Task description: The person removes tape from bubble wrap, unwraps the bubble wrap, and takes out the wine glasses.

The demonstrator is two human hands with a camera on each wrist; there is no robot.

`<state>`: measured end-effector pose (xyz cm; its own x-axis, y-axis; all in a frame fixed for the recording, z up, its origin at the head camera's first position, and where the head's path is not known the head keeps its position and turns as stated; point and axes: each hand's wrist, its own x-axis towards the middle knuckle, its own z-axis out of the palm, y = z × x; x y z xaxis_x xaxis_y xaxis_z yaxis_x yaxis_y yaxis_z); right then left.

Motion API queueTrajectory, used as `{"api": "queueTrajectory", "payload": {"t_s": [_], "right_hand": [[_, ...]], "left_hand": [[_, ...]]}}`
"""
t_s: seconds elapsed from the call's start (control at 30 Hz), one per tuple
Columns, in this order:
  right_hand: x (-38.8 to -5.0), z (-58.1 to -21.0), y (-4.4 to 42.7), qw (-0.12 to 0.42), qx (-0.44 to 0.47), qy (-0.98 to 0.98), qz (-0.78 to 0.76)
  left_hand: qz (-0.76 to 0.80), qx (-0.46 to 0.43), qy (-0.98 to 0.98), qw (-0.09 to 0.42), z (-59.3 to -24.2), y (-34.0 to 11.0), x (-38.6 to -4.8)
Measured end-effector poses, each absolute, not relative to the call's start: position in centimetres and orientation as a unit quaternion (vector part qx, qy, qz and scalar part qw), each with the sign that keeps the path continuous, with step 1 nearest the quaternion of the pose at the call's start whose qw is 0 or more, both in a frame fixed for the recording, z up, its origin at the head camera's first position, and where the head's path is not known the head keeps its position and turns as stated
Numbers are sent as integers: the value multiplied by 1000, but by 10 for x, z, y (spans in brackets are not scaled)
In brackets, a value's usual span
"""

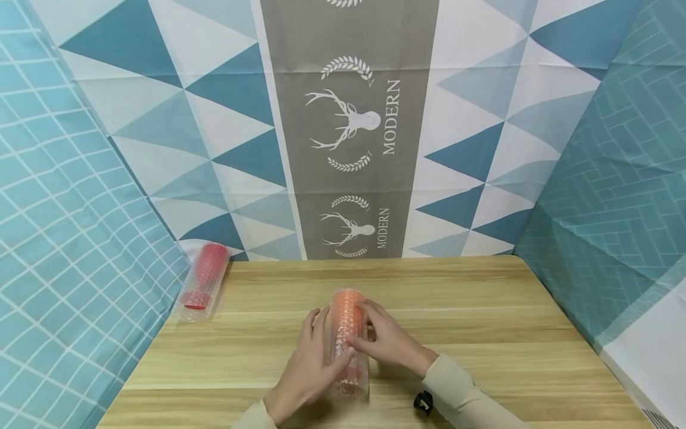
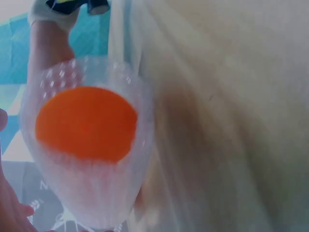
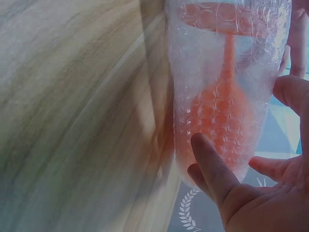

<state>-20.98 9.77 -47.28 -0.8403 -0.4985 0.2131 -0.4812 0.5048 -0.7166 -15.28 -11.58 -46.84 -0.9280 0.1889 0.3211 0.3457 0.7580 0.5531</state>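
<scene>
Evidently, an orange goblet is lying lengthwise between two hands, wrapped in clear bubble wrap, its bowl pointing away from the person and its flat base facing back toward them. Whether it is touching the wooden table or hovering just above, I cannot tell. On the goblet's left, the left hand is gripping the wrap, its fingers stretching along the side and its thumb lapping over the top. On the goblet's right, the right hand is pinching it between thumb and bent fingers. These opposed grips are probably steadying a round bundle prone to rolling; the padding is presumably guarding the thin stem. Nearer the person and to the goblet's right, a small black device is sitting by the sleeve. Well to the goblet's left and farther back, a red wrapped goblet is lying, a spot presumably giving the hands elbow room. Behind the orange goblet, a patterned backdrop is hanging.
</scene>
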Motion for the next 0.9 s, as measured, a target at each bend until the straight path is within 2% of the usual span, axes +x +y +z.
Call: {"api": "queueTrajectory", "payload": {"t_s": [0.27,0.6,0.9], "right_hand": [[-210,-476,100,23,-284,858,-427],[-210,-483,105,29,-281,869,-407],[-209,-484,109,28,-287,866,-408]], "left_hand": [[-408,-136,-901,49,-465,-128,-164],[-422,-139,-896,15,-469,-132,-168],[-404,-150,-902,6,-470,-125,-164]]}}
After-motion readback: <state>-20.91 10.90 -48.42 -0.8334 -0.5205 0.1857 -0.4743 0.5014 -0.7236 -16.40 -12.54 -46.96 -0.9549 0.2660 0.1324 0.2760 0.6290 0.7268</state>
